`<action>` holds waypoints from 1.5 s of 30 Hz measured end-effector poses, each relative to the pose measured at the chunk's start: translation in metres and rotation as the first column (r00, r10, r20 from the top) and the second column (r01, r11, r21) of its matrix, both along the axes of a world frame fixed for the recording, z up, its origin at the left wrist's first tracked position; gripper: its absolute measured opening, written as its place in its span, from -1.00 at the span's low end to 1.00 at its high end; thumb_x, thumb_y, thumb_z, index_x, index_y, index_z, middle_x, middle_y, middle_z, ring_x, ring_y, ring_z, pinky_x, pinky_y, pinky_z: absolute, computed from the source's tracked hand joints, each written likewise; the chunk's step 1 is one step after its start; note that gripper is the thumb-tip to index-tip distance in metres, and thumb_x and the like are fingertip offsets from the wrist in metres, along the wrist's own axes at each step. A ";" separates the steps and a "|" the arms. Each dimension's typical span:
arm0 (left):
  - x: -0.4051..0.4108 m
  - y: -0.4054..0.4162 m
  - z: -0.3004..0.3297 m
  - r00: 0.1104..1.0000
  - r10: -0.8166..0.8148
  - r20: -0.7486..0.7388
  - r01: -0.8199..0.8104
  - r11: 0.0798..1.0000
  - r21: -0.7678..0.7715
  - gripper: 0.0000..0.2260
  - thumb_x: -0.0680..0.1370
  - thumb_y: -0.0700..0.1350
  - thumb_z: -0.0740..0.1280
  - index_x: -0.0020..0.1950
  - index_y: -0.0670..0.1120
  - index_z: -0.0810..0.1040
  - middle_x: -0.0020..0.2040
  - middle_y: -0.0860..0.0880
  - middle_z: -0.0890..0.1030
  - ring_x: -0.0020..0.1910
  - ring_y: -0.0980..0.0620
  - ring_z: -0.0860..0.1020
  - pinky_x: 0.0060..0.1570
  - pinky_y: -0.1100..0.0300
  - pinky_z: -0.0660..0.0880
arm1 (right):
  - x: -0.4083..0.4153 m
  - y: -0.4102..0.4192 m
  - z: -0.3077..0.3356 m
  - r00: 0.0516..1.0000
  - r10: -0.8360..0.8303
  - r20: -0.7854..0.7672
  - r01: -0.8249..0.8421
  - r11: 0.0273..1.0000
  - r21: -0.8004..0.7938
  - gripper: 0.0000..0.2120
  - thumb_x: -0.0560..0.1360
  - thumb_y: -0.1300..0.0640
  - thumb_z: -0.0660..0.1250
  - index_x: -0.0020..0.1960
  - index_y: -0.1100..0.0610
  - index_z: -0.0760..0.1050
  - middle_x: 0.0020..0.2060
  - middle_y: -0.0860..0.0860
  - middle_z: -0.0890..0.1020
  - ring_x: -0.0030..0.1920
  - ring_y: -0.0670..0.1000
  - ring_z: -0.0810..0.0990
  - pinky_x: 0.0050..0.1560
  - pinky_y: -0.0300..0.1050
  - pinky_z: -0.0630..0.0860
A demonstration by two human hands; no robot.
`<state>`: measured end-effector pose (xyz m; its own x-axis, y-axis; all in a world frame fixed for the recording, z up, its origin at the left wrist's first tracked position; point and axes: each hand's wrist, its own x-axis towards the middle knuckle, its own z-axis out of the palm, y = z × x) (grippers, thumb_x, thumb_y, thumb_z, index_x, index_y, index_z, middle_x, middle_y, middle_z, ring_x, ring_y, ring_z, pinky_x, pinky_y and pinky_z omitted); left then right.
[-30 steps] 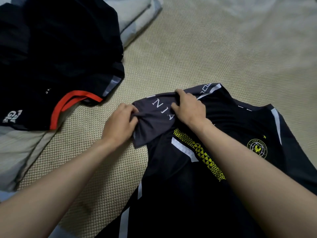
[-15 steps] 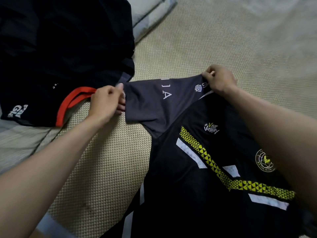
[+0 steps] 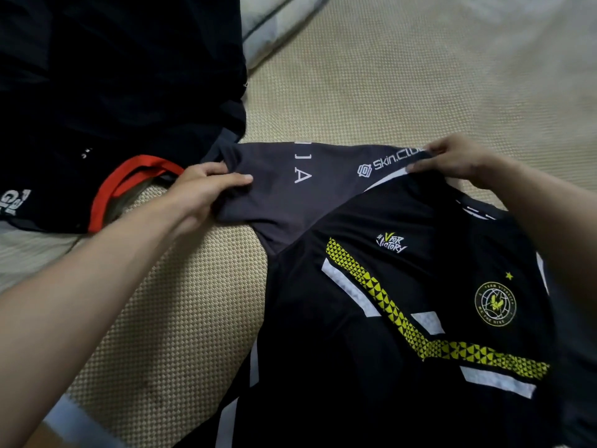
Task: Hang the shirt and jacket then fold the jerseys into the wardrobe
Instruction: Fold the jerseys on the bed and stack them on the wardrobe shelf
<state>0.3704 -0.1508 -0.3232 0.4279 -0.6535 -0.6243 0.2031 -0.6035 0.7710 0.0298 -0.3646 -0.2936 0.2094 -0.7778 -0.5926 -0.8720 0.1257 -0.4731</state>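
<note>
Fingers (image 3: 240, 178) of the left hand (image 3: 200, 189) pinch the cuff end of the grey sleeve (image 3: 290, 189), and the right hand (image 3: 458, 160) pinches its shoulder end, holding the sleeve taut between them. Nearest, the black jersey (image 3: 403, 318) lies face up on the woven mat (image 3: 161, 318), its body still unfolded; I judge the folding has barely begun, with the sleeve spread out ready to fold in. Beyond the left hand, a second dark jersey with a red collar (image 3: 106, 195) lies heaped and unfolded, almost touching the sleeve's cuff. No wardrobe shows. Bare mat stretches far to the right; grey bedding (image 3: 277, 24) borders it at upper left.
</note>
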 end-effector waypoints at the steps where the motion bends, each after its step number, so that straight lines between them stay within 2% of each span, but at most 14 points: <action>1: -0.002 -0.003 0.000 1.000 -0.012 0.007 0.012 1.000 -0.002 -0.84 0.45 -0.26 0.53 -0.05 -0.09 0.62 -0.07 0.00 0.72 -0.05 0.06 0.67 -0.06 0.28 0.60 | -0.001 -0.004 -0.005 0.997 -0.065 0.035 0.066 0.997 -0.031 -0.85 0.42 0.14 0.59 -0.16 0.14 0.62 -0.23 0.03 0.65 -0.21 0.00 0.62 -0.10 -0.21 0.58; 5: 0.000 -0.004 -0.011 0.920 -0.062 0.388 0.051 0.998 0.037 -0.67 0.49 -0.12 0.53 0.15 -0.07 0.47 0.02 -0.08 0.68 -0.05 0.00 0.66 0.05 0.08 0.59 | 0.003 0.000 -0.029 0.968 -0.244 0.054 0.249 0.925 -0.286 -0.76 0.37 -0.05 0.59 -0.17 0.02 0.56 -0.21 -0.04 0.61 -0.06 0.05 0.61 0.04 -0.03 0.55; 8: -0.006 0.019 -0.005 0.863 -0.069 0.500 0.068 0.997 0.020 -0.56 0.47 0.03 0.54 0.17 -0.03 0.37 -0.04 0.00 0.59 -0.09 0.07 0.58 0.03 0.14 0.53 | 0.006 0.047 -0.022 0.975 -0.205 -0.082 0.130 0.835 -0.535 -0.55 0.42 -0.12 0.49 0.19 0.08 0.50 0.18 0.08 0.55 0.24 0.14 0.52 0.30 0.11 0.42; 11: -0.020 0.073 0.005 0.814 -0.103 0.571 0.103 0.994 0.032 -0.53 0.46 0.01 0.55 0.17 -0.04 0.33 0.14 -0.14 0.52 -0.06 0.05 0.52 -0.02 0.23 0.49 | -0.018 0.129 -0.006 0.997 -0.072 -0.037 0.033 0.778 -0.627 -0.44 0.45 -0.07 0.46 0.33 0.15 0.41 0.26 0.10 0.50 0.27 0.14 0.49 0.33 0.11 0.40; 14: -0.048 0.157 0.009 0.762 -0.353 0.544 0.269 0.935 0.229 -0.61 0.45 -0.02 0.55 0.07 -0.07 0.40 0.00 -0.13 0.52 -0.13 0.00 0.49 -0.14 0.19 0.44 | -0.065 0.238 -0.009 0.988 -0.114 0.106 0.152 0.865 -0.479 -0.54 0.46 0.03 0.49 0.27 0.14 0.45 0.17 0.07 0.53 0.18 0.09 0.53 0.26 0.09 0.49; 18: -0.090 0.239 0.020 0.569 -0.730 0.378 0.618 0.683 0.388 -0.69 0.43 0.08 0.55 -0.03 -0.02 0.49 -0.07 0.01 0.46 -0.10 0.11 0.46 -0.17 0.27 0.37 | -0.123 0.381 -0.018 0.947 -0.321 0.033 0.319 0.916 -0.245 -0.66 0.43 0.05 0.55 0.07 0.10 0.47 -0.09 0.02 0.50 -0.04 0.09 0.52 0.05 0.13 0.52; 24: -0.106 0.271 0.034 0.456 -0.890 -0.021 0.826 0.414 0.382 -0.70 0.53 0.04 0.47 0.24 0.03 0.61 0.11 0.13 0.69 0.11 0.10 0.65 0.17 0.09 0.56 | -0.188 0.526 0.003 0.809 -0.543 -0.227 0.548 0.835 -0.044 -0.48 0.35 -0.19 0.57 0.01 0.13 0.43 -0.09 0.04 0.53 -0.06 0.07 0.54 -0.12 -0.05 0.49; 27: -0.104 0.292 0.038 0.350 -0.936 -0.029 0.823 0.292 0.487 -0.64 0.54 0.05 0.46 0.29 -0.02 0.57 0.13 0.06 0.66 0.12 0.02 0.62 0.13 0.12 0.52 | -0.200 0.580 -0.003 0.746 -0.604 -0.281 0.651 0.751 0.110 -0.27 0.16 -0.50 0.47 -0.12 0.09 0.32 -0.18 0.02 0.48 -0.16 0.08 0.58 -0.28 -0.11 0.40; 29: -0.100 0.307 0.040 0.314 -0.949 -0.026 0.803 0.251 0.541 -0.63 0.52 0.06 0.48 0.26 -0.08 0.59 0.12 -0.01 0.68 0.09 -0.04 0.62 0.11 0.08 0.53 | -0.193 0.604 -0.002 0.696 -0.643 -0.321 0.706 0.695 0.137 -0.20 0.13 -0.49 0.50 -0.01 0.12 0.35 -0.08 0.00 0.48 -0.07 0.06 0.58 -0.24 -0.08 0.46; 32: -0.090 0.329 0.047 0.315 -0.948 -0.036 0.756 0.229 0.613 -0.65 0.50 -0.02 0.51 0.22 -0.16 0.61 0.09 -0.10 0.69 0.03 -0.08 0.61 0.03 0.09 0.50 | -0.176 0.623 0.006 0.676 -0.669 -0.310 0.735 0.644 0.213 -0.30 0.27 -0.14 0.64 0.15 0.22 0.37 -0.04 0.03 0.48 -0.04 0.06 0.56 -0.13 -0.05 0.47; 34: -0.083 0.343 0.051 0.321 -0.947 -0.022 0.724 0.231 0.650 -0.69 0.51 -0.06 0.50 0.18 -0.18 0.62 0.07 -0.14 0.70 -0.01 -0.09 0.61 -0.02 0.10 0.50 | -0.168 0.629 0.011 0.697 -0.666 -0.266 0.717 0.638 0.280 -0.64 0.37 0.09 0.60 -0.21 0.20 0.41 -0.36 0.01 0.47 -0.35 -0.01 0.49 -0.30 -0.09 0.37; 35: -0.079 0.348 0.053 0.339 -0.941 -0.003 0.709 0.254 0.658 -0.72 0.52 -0.07 0.49 0.16 -0.19 0.63 0.04 -0.15 0.71 -0.04 -0.08 0.60 -0.05 0.10 0.49 | -0.165 0.632 0.011 0.699 -0.670 -0.248 0.714 0.637 0.292 -0.59 0.42 0.17 0.55 -0.37 0.15 0.33 -0.48 -0.01 0.39 -0.45 -0.04 0.38 -0.35 -0.08 0.26; 39: -0.070 0.365 0.061 0.490 -0.871 0.041 0.673 0.408 0.617 -0.77 0.54 -0.13 0.48 0.13 -0.21 0.65 -0.02 -0.13 0.69 -0.05 -0.07 0.61 -0.12 0.11 0.47 | -0.163 0.643 0.016 0.618 -0.753 -0.228 0.784 0.568 0.251 -0.54 0.46 0.24 0.47 -0.44 0.12 0.24 -0.51 0.02 0.36 -0.41 0.03 0.37 -0.35 -0.02 0.22; 45: -0.062 0.384 0.066 0.529 -0.840 0.120 0.623 0.480 0.617 -0.67 0.53 -0.20 0.48 0.28 -0.24 0.59 0.18 -0.21 0.67 0.19 -0.23 0.60 0.11 0.00 0.51 | -0.176 0.655 0.030 0.355 -0.882 -0.311 0.933 0.312 0.181 -0.59 0.63 0.20 0.28 -0.38 0.17 0.29 -0.42 0.08 0.39 -0.22 0.12 0.44 -0.25 0.00 0.22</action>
<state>0.3088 0.2329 -0.2570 0.1787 -0.5168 -0.8373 -0.7132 -0.6543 0.2516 -0.1466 0.2900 -0.2634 -0.6145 -0.2168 -0.7586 -0.1626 0.9757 -0.1471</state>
